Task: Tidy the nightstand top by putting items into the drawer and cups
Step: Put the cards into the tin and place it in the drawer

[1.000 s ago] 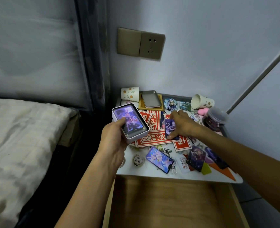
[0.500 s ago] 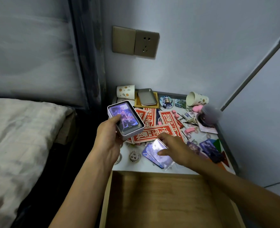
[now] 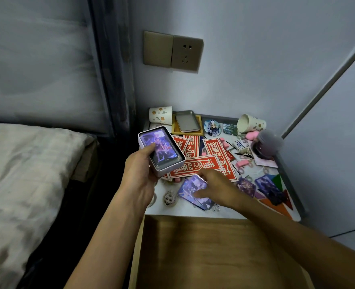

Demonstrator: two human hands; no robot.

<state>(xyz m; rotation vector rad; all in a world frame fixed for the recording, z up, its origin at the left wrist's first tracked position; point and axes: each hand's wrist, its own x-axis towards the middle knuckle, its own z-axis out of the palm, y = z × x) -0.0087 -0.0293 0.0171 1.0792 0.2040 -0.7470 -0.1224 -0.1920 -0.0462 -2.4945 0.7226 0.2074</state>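
Card-gathering is the step in hand. The left hand (image 3: 141,172) grips the open tin (image 3: 162,152) over the nightstand's (image 3: 180,210) left side, while the right hand (image 3: 218,187) pinches purple cards (image 3: 190,187) near its near edge. Next, I judge, they need lifting together into the tin.

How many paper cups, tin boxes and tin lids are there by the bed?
Paper cups: 2, one standing, one tipped over
Tin box: 1, held in the left hand
Tin lid: 1
Total: 4
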